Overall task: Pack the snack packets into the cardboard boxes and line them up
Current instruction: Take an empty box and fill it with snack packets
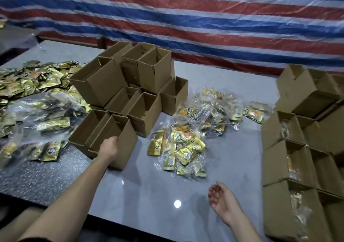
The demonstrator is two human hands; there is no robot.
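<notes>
While the left hand [108, 147] gripped the near rim of an empty box [128, 145] at the front of the stack of empty boxes [104, 85], its fingers hooked over the edge and hidden inside, the right hand [221, 199] hung over the table [149, 214] palm up, fingers loosely curled, holding nothing.

From the head view, the step in hand looked like drawing that box clear into the bare space in front of the person. Done well, that meant a low, straight pull, since a neighbouring box touched its left wall and taller ones stood just behind (a jerk could topple the stack). The bagged snack packets [178, 148] lay just to the right of the box, with a further heap [217, 109] beyond them and loose gold packets [37, 85] at far left. The idle right hand seemed best placed to take the nearest bundle. Filled boxes [290, 158] stood in rows along the right edge, so the packed box would want setting flush against them.
</notes>
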